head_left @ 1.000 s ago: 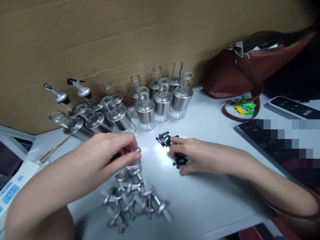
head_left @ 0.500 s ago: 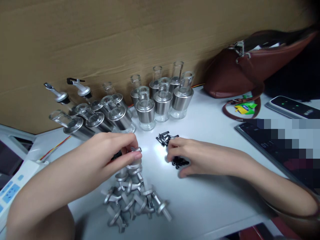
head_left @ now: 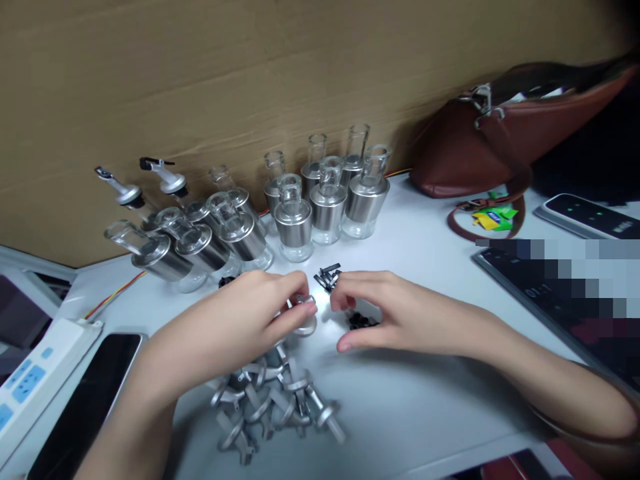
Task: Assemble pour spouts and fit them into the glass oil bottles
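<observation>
My left hand is closed on a silver pourer spout, pinched between thumb and fingers above the middle of the table. Facing it, my right hand has thumb and fingers apart, and I see nothing between them. Beneath the right hand lies a small heap of black rings. Just behind its fingertips is a pile of black flip levers. Several more silver pourer spouts with pale tubes lie heaped in front of my left hand.
Several glass bottles with steel sleeves stand at the back, two topped with pourers. A brown handbag sits back right, near phones. At left lie a power strip and another phone. Cardboard rises behind.
My left hand has moved right with a pourer spout, away from the heap and toward my right hand. The right hand has shifted slightly left, its thumb and fingers still apart.
</observation>
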The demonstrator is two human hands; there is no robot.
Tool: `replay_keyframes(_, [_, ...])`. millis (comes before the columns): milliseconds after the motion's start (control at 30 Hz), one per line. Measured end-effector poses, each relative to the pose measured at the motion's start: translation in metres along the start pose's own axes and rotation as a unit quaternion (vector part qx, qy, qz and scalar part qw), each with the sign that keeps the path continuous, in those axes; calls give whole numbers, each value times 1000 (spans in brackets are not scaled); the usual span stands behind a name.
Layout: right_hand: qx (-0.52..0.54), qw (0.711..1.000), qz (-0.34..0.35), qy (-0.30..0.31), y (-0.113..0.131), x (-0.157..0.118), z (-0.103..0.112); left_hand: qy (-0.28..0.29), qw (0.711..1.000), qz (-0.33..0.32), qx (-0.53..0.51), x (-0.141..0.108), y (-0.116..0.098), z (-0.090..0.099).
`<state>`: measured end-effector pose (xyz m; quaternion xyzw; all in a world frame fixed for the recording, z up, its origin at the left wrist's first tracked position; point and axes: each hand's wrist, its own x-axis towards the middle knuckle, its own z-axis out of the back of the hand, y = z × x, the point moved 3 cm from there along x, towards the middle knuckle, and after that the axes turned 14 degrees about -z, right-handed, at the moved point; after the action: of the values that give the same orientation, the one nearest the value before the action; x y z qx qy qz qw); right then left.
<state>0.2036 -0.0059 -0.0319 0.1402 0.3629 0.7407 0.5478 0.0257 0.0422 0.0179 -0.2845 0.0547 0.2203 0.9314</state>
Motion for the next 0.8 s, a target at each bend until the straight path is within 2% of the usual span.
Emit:
replay_keyframes(167, [44, 988, 77, -122, 10, -2, -11, -69, 997, -2, -35, 6, -8, 1])
replay_keyframes(333, [111, 967, 87, -214, 10, -4, -12, -111, 993, -1, -44, 7, -7, -1])
replay_keyframes(567, [157, 958, 70, -230, 8, -4, -11, -183, 978, -41, -96, 8, -8, -7])
replay_keyframes(667, [173, 954, 68, -233, 6, -4, -12, -183, 977, -60, -88, 6, -9, -6])
replay_keyframes(800, [186, 955, 73, -218, 4, -4, -14, -187, 973, -118, -65, 5, -12, -2])
